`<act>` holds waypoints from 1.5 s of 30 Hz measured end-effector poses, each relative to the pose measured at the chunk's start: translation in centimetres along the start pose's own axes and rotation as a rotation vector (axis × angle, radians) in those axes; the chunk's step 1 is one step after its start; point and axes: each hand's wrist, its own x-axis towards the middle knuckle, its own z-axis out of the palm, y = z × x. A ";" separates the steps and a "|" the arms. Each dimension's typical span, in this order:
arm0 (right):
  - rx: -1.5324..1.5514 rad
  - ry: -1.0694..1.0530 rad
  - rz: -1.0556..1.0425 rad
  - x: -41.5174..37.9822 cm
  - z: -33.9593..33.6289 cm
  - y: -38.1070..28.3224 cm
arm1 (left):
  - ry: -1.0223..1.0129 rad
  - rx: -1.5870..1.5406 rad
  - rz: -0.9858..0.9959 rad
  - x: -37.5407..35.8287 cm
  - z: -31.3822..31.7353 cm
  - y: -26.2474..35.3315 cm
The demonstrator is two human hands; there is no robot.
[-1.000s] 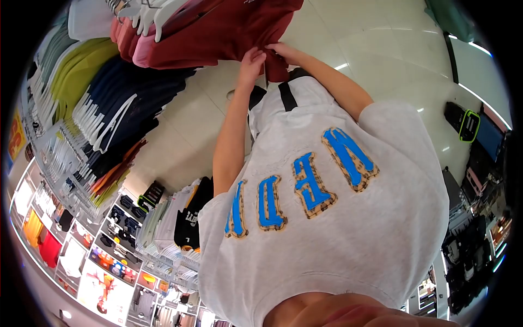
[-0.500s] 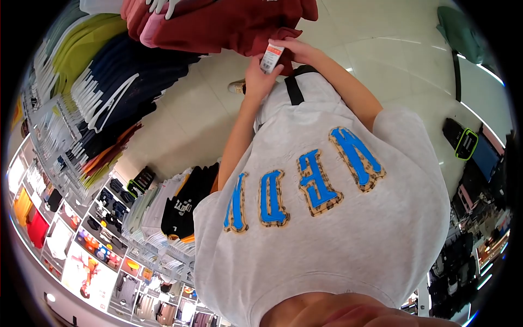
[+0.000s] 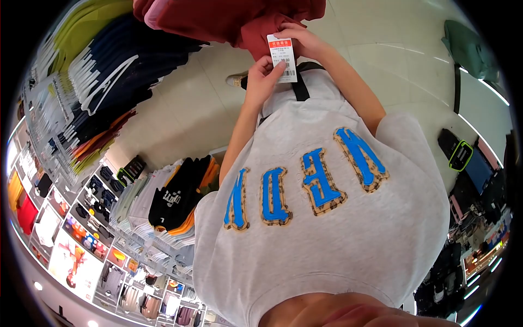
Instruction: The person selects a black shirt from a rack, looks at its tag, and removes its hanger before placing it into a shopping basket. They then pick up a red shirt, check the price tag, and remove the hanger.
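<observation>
A white price tag with a red band (image 3: 282,70) is held up in front of me, its printed side facing the camera. My left hand (image 3: 260,82) is closed on the tag's lower left side, the thumb lying over its face. At the tag's upper edge, my right hand (image 3: 301,40) pinches it, with some fingers hidden behind. Right behind the tag hangs a dark red garment (image 3: 218,22), and a lighter red part of it (image 3: 256,31) drops down beside both hands.
Navy garments on white hangers (image 3: 122,54) hang at upper left, next to yellow-green ones (image 3: 81,24). A stack with a black printed shirt (image 3: 177,191) is at lower left. A green garment (image 3: 471,52) hangs at far right. Pale tiled floor (image 3: 180,103) lies below.
The tag has turned to face the camera more fully and looks larger. Both hands have shifted slightly to the right in view, and a lighter red part of the garment now shows.
</observation>
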 end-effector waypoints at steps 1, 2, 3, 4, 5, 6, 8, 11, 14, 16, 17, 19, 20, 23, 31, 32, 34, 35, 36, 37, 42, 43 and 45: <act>-0.002 0.000 0.005 0.0 -0.2 0.0 | 0.001 -0.015 0.026 -0.3 0.2 0.2; 0.029 -0.020 -0.013 0.2 -0.5 0.0 | 0.003 -0.031 0.051 -0.6 0.3 0.2; 0.060 -0.042 -0.032 0.6 -0.8 0.1 | 0.008 -0.035 0.050 -0.8 0.1 -0.1; 0.081 -0.076 -0.087 1.4 -1.5 0.6 | -0.028 0.027 0.039 -0.9 -0.3 -0.3; 0.079 -0.081 -0.083 1.0 -1.2 0.2 | -0.064 0.090 0.028 -1.1 -0.4 -0.1; 0.033 -0.079 -0.069 0.6 -1.0 -0.3 | -0.058 0.089 0.029 -1.4 -0.3 0.0; -0.092 0.013 -0.068 -0.9 0.2 -1.3 | -0.097 -0.001 0.026 -2.2 0.2 0.2; -0.128 -0.054 -0.093 -1.3 0.1 -1.4 | -0.108 -0.062 0.043 -2.8 0.5 0.3; -0.070 -0.046 -0.087 -1.9 0.2 -1.6 | -0.121 -0.064 0.070 -2.9 0.5 0.2; -0.048 -0.040 -0.089 -1.9 0.2 -1.4 | -0.131 -0.067 0.071 -3.1 0.3 0.4; -0.026 -0.033 -0.097 -1.9 0.4 -1.4 | -0.144 -0.068 0.075 -3.2 0.3 0.5; -0.032 -0.021 -0.105 -2.1 0.8 -1.4 | -0.152 -0.094 0.088 -3.5 0.5 0.9; -0.038 -0.009 -0.115 -2.2 0.9 -1.4 | -0.162 -0.118 0.103 -3.6 0.6 0.9; -0.020 -0.037 -0.136 -2.2 0.9 -1.2 | -0.162 -0.040 0.121 -3.6 0.4 0.6; -0.180 -0.222 -0.219 -2.5 1.1 -1.5 | 0.084 0.060 0.235 -4.0 1.3 2.3; -0.205 -0.231 -0.249 -2.5 1.1 -1.4 | 0.108 0.043 0.217 -4.0 1.1 2.3; -0.174 -0.247 -0.212 -2.2 0.4 -1.1 | 0.103 0.034 0.232 -3.9 0.8 2.0; -0.140 -0.262 -0.176 -2.3 0.4 -1.3 | 0.096 0.028 0.246 -3.9 0.8 2.0; -0.142 -0.266 -0.173 -2.6 0.5 -1.2 | 0.101 0.027 0.246 -4.0 0.8 2.1; -0.072 -0.219 -0.173 -3.1 0.6 -1.1 | 0.103 -0.012 0.237 -4.0 0.8 2.2; 0.058 -0.372 -0.204 -2.3 -1.9 -0.5 | 0.079 -0.089 0.209 -4.3 0.5 2.8; -0.023 -0.343 -0.218 -2.3 -2.2 -0.4 | 0.074 -0.103 0.214 -4.4 0.6 3.1; -0.103 -0.314 -0.233 -2.6 -1.9 -0.6 | 0.070 -0.116 0.220 -4.4 0.5 3.1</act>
